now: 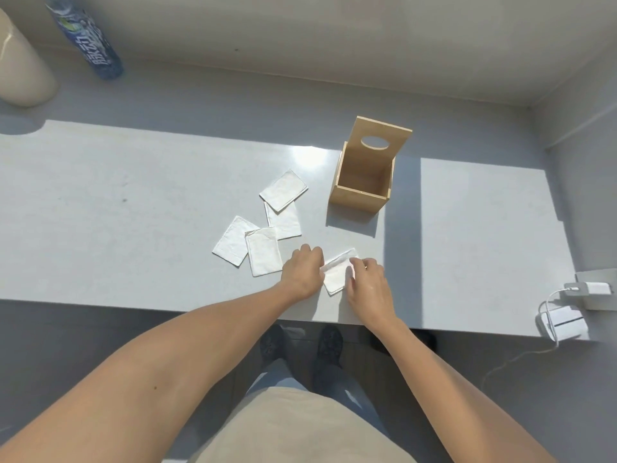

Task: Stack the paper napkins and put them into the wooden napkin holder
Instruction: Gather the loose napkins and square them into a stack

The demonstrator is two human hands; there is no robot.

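— Head view: both hands on one napkin near the table's front edge?
— Yes. Left hand curled at its left edge, right hand pinching its right. Four napkins lie loose beside; wooden holder stands behind.

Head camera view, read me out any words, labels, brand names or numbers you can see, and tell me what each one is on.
Blue bottle, far left on the table: large white characters run down its label, probably "脉动", seen at an angle and blurred; the smaller print is unreadable.
Wooden napkin holder: no text.
Paper napkins: no text.
White chargers at the right edge: no readable marking.
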